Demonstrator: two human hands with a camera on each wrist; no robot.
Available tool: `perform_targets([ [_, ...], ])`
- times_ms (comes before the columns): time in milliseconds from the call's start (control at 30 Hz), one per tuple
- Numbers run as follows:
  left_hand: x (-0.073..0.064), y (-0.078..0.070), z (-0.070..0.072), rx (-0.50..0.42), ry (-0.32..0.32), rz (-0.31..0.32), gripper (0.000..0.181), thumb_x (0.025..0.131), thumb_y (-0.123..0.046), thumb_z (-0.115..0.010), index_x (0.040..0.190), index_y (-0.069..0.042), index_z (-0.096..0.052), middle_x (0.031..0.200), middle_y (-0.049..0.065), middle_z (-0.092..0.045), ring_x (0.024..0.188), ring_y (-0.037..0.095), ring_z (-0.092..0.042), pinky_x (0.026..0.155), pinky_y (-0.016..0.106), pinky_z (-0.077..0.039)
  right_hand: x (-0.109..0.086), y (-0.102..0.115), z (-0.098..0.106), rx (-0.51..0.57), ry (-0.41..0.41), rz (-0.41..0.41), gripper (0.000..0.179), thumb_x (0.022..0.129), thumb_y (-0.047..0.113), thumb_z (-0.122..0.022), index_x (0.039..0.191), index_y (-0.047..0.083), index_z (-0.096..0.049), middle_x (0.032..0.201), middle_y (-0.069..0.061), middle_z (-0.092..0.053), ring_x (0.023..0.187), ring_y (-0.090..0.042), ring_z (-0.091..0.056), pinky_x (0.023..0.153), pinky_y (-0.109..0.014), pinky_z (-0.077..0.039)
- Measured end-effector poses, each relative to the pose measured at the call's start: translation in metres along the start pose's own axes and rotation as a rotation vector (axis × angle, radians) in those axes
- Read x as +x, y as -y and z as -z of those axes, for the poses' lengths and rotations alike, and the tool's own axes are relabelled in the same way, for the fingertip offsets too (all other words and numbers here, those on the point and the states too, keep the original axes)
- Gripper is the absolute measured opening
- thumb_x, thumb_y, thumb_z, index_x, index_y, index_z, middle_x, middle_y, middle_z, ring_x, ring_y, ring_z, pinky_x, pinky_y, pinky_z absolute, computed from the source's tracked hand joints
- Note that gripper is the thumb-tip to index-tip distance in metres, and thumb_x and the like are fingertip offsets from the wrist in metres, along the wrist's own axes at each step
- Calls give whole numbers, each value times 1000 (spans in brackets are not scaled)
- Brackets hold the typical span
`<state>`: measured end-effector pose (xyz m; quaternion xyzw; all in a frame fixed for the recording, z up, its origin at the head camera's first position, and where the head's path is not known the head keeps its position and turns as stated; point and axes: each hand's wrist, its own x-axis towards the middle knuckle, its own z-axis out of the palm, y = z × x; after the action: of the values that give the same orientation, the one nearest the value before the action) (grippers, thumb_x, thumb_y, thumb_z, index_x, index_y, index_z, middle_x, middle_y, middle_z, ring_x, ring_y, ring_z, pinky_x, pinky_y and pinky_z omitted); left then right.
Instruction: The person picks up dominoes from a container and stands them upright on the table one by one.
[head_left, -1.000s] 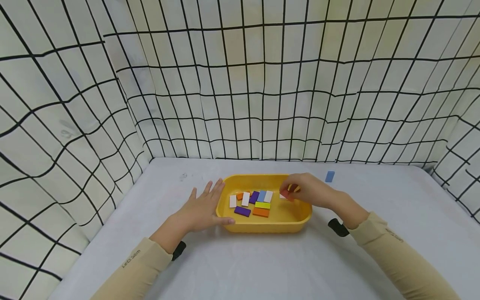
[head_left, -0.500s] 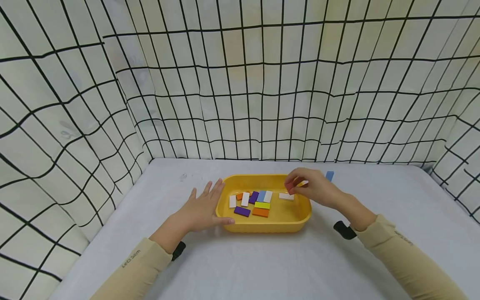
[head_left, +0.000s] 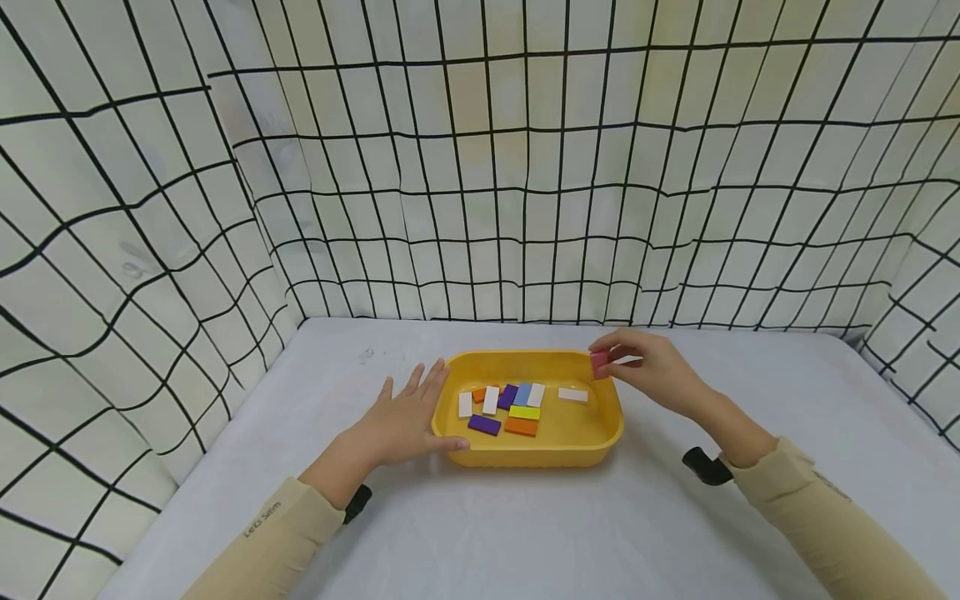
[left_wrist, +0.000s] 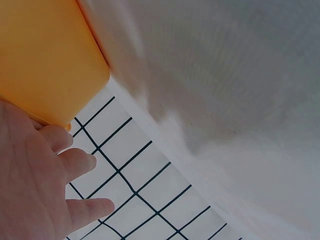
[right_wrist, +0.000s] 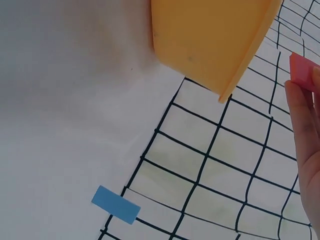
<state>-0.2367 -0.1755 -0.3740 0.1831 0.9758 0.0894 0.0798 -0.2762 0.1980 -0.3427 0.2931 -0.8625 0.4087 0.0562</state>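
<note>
My right hand (head_left: 656, 372) pinches a pinkish-red block (head_left: 599, 364) between thumb and fingers, over the far right corner of a yellow tub (head_left: 525, 457). In the right wrist view the red block (right_wrist: 303, 72) shows at the right edge, above the tub's rim. My left hand (head_left: 405, 423) lies with fingers spread against the tub's left rim, thumb along the near left corner. Inside the tub lie several small flat blocks: a white one (head_left: 573, 395) apart on the right, and purple (head_left: 484, 425), orange (head_left: 521, 427), yellow (head_left: 525, 412) and others grouped on the left.
A blue block (right_wrist: 116, 204) lies on the white table (head_left: 525, 533) beyond the tub's right side; in the head view my right hand hides it. White walls with a black grid (head_left: 525, 167) stand behind and at both sides. Dark wrist cameras sit under both wrists.
My right hand has lifted the red block from near the white block and moved right and away, toward the tub's far right corner. The left hand stays at the rim.
</note>
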Motion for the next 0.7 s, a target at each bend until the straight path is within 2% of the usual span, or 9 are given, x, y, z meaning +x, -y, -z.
perform_targets([
  [267,-1,-1,0,-9,-3,5,121,84,-79,-60,165,-4,-8,172,11,-4,156,37,-3,119,68,0,-8,-5,9,16,-40,-17,24,94,-4,-72,117,1,-72,112,-10,-69,103,-28,-69,89,-34,-58],
  [533,-1,0,-2,0,-2,5,121,84,-79,-60,165,-5,-7,172,10,-3,156,36,-2,119,68,1,-15,-11,24,21,-91,-72,25,95,0,-71,120,1,-71,114,-13,-71,101,-25,-68,86,-18,-55],
  [700,0,0,-1,-14,-12,-3,121,85,-78,-61,165,-4,-8,172,11,-5,156,37,-4,118,69,0,-19,-18,33,14,-126,-112,26,98,4,-69,124,0,-69,114,-16,-71,99,-23,-70,81,-16,-55],
])
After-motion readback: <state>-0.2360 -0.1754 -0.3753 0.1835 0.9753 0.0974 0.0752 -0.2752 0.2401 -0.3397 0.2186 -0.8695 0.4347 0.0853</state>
